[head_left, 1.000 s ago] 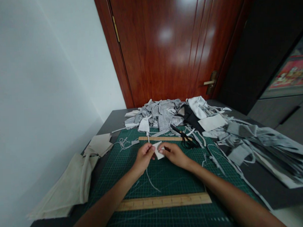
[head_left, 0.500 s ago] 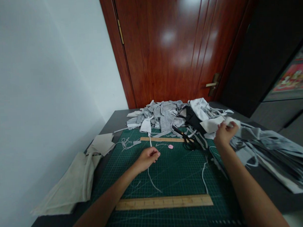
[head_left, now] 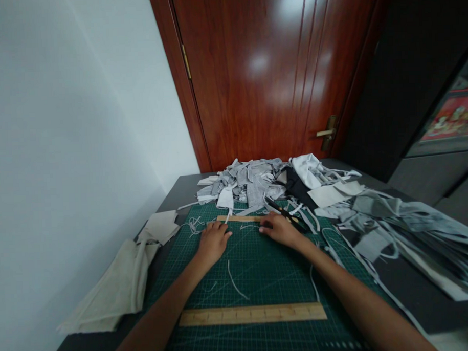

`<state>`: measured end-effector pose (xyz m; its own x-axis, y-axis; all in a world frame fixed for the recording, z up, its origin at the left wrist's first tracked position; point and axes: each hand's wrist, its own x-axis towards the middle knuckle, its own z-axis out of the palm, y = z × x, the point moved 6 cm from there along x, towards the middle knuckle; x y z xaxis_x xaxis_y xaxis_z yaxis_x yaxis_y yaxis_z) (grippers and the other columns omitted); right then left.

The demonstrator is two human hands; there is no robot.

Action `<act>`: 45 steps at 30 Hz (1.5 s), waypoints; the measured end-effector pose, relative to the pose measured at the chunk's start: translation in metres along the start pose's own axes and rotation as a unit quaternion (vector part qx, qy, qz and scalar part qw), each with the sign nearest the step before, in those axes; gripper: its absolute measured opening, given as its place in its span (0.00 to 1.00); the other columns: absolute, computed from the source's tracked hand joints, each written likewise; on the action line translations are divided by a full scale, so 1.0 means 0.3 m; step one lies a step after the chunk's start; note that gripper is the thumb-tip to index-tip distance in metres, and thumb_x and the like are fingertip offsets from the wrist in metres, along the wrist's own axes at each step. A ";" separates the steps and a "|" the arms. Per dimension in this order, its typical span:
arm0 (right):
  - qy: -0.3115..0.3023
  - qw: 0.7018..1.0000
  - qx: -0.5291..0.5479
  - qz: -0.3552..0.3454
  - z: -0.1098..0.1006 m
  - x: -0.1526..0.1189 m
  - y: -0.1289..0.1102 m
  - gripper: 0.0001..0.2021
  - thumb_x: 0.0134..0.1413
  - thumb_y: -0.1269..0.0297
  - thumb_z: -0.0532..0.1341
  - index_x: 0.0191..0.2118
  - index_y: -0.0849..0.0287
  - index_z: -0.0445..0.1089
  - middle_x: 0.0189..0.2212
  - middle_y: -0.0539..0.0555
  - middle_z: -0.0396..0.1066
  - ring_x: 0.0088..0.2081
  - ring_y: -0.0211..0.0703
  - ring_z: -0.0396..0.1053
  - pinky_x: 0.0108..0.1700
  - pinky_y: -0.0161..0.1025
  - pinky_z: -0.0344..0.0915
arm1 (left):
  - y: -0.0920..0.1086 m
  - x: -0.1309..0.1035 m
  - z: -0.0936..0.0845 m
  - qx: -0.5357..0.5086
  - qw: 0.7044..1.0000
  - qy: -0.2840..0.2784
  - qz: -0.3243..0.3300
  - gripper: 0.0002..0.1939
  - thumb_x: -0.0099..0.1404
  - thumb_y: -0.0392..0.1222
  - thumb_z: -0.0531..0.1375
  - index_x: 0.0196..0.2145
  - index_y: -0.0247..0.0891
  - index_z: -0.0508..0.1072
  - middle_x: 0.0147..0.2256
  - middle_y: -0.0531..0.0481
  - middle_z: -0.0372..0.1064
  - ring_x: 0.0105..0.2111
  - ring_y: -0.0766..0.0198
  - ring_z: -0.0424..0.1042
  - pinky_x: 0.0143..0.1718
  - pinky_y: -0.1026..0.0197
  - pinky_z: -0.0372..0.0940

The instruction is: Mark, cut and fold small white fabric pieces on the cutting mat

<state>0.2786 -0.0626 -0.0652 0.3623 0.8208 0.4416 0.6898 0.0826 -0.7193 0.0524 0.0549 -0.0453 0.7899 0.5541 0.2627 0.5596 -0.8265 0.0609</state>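
Note:
My left hand [head_left: 215, 241] rests low over the green cutting mat [head_left: 260, 277], thumb held away from the other fingers. A white cord [head_left: 228, 215] runs from the scrap pile down to its fingertips. At the far thin wooden ruler [head_left: 243, 218], my right hand [head_left: 279, 228] has its thumb and fingers curled close together; whatever lies between them is hidden. Black scissors [head_left: 285, 212] lie just behind it. A thin string [head_left: 249, 226] lies between the hands. Nearer me, a loose cord [head_left: 235, 282] lies on the mat.
A pile of grey fabric scraps [head_left: 253, 177] spreads along the back, before a closed wooden door [head_left: 254, 93]. Folded beige cloth [head_left: 115, 287] lies by the left wall. Layered grey fabric [head_left: 416, 225] covers the right side. A wide wooden ruler [head_left: 254, 314] crosses the near mat.
My right hand has left the fabric at the right and come to the middle by the scissors. My left hand has moved left and lowered, its fingers spread. The pink tag is now hidden.

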 end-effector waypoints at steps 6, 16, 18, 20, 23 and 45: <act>-0.066 0.997 -0.045 -0.012 0.063 -0.035 -0.030 0.06 0.52 0.73 0.62 0.28 0.57 0.68 0.30 0.53 0.69 0.36 0.47 0.68 0.44 0.42 0.64 | -0.027 0.008 -0.010 0.019 0.998 -0.020 -0.048 0.12 0.75 0.45 0.55 0.47 0.40 0.76 0.50 0.43 0.71 0.52 0.52 0.67 0.53 0.53 0.63; -0.053 0.997 -0.056 -0.021 0.024 0.002 -0.019 0.02 0.58 0.67 0.59 0.35 0.55 0.69 0.32 0.52 0.75 0.34 0.45 0.72 0.40 0.39 0.66 | 0.011 0.073 -0.033 0.011 0.987 -0.082 -0.137 0.12 0.71 0.47 0.58 0.41 0.37 0.79 0.49 0.41 0.74 0.51 0.48 0.70 0.47 0.54 0.67; -0.010 0.997 -0.076 -0.009 -0.037 0.028 0.009 0.08 0.62 0.63 0.55 0.40 0.57 0.71 0.36 0.55 0.76 0.38 0.47 0.73 0.44 0.40 0.68 | 0.025 0.075 -0.029 0.012 0.984 -0.066 -0.165 0.15 0.72 0.47 0.56 0.43 0.35 0.79 0.50 0.38 0.73 0.52 0.46 0.69 0.47 0.53 0.67; 0.042 0.993 -0.112 0.020 -0.124 0.045 0.057 0.13 0.65 0.62 0.51 0.45 0.59 0.71 0.41 0.59 0.76 0.42 0.49 0.73 0.46 0.43 0.68 | 0.037 0.065 -0.027 0.012 0.983 -0.046 -0.180 0.16 0.73 0.47 0.55 0.44 0.34 0.78 0.51 0.37 0.72 0.53 0.44 0.68 0.47 0.52 0.67; 0.097 0.976 -0.183 0.074 -0.254 0.041 0.145 0.16 0.65 0.67 0.49 0.48 0.64 0.72 0.43 0.64 0.75 0.45 0.52 0.72 0.49 0.45 0.66 | 0.054 0.046 -0.026 0.014 0.987 -0.022 -0.160 0.15 0.73 0.47 0.56 0.45 0.34 0.78 0.52 0.36 0.72 0.54 0.44 0.67 0.46 0.52 0.67; 0.067 0.968 -0.238 -0.032 -0.064 -0.024 -0.093 0.13 0.68 0.67 0.54 0.49 0.58 0.75 0.43 0.61 0.75 0.45 0.51 0.72 0.49 0.44 0.67 | 0.052 0.064 0.015 -0.019 0.998 0.037 -0.049 0.14 0.73 0.45 0.56 0.44 0.34 0.77 0.49 0.38 0.71 0.52 0.46 0.67 0.54 0.49 0.63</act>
<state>0.2689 -0.0817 -0.0380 0.3655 0.7387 0.5663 0.9126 -0.1648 -0.3742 0.0774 0.0531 -0.0437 0.7100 0.6250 0.3246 0.6226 -0.7724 0.1255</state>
